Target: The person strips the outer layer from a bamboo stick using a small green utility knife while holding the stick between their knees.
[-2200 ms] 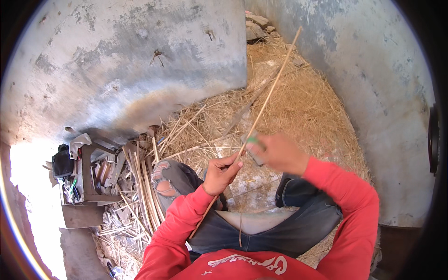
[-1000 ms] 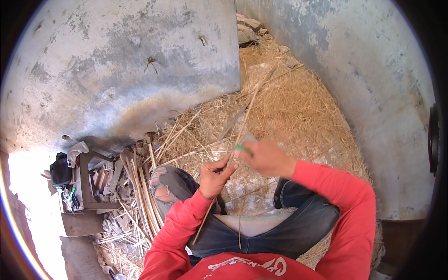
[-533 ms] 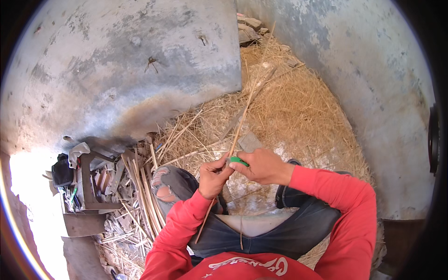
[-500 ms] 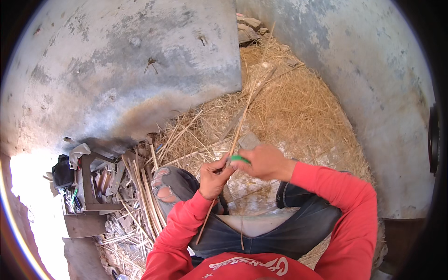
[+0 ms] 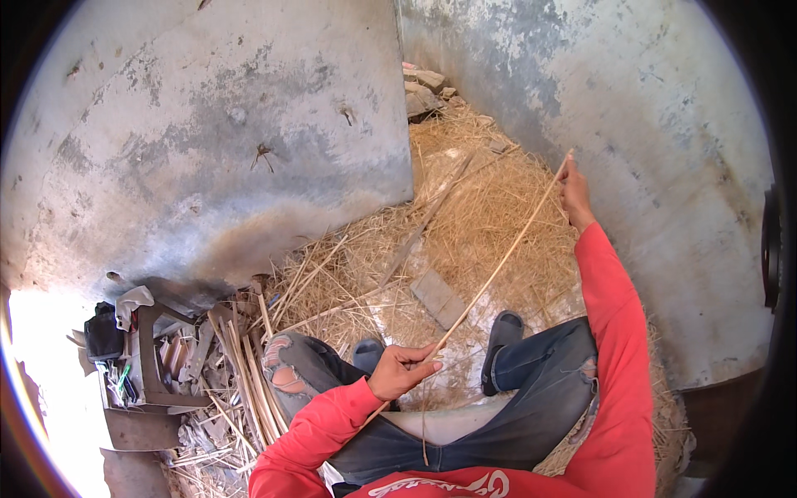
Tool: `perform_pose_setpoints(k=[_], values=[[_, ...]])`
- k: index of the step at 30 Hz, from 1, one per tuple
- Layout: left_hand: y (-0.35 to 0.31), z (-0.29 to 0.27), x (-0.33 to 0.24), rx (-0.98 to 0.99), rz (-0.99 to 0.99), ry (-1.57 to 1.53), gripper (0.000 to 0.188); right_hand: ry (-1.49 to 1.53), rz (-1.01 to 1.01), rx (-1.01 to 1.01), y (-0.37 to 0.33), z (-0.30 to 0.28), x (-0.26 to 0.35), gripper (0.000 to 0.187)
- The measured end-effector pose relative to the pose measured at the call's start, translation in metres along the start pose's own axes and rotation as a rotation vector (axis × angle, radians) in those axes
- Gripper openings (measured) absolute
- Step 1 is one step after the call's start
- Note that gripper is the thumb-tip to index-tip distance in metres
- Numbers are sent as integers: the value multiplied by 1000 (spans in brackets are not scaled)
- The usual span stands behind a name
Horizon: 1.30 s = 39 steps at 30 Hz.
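Straw-strewn floor (image 5: 490, 216) between two stained concrete walls. Since half a second ago the right hand (image 5: 574, 189) has swept away from the left hand (image 5: 401, 371) — the thin cane strip (image 5: 498, 266) now runs taut between them, each hand's grip pinched shut on one end, above the person's knees.

You sit in a rough outdoor cane-working corner: weathered concrete walls (image 5: 249, 141) from nine to three o'clock, straw litter (image 5: 490, 216) at twelve, split cane strips (image 5: 249, 373) and a tool stand (image 5: 149, 365) at eight.
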<state>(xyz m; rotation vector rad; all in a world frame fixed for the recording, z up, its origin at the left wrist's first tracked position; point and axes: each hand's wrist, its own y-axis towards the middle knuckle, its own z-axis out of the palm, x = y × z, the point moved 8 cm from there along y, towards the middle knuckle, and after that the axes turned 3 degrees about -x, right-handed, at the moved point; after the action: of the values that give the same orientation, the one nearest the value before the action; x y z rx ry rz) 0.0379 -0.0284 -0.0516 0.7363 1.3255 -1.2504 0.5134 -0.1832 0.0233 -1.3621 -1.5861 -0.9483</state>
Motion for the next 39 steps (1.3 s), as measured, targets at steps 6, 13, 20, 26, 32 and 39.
perform_pose_setpoints(k=[6,13,20,26,32,39], values=[[1,14,-4,134,-110,-35,36,501,-50,218,-54,19,45,36],[15,9,-11,124,-24,-20,31,562,22,525,-128,82,78,34],[24,0,-24,69,62,-83,33,448,24,628,-192,107,87,39],[24,5,-41,28,104,-107,34,27,-301,617,-219,110,90,53],[29,-15,-41,-83,189,-131,35,-355,-692,806,-295,114,115,55],[25,-29,-43,-186,182,-115,35,-541,-700,869,-297,133,106,55]])
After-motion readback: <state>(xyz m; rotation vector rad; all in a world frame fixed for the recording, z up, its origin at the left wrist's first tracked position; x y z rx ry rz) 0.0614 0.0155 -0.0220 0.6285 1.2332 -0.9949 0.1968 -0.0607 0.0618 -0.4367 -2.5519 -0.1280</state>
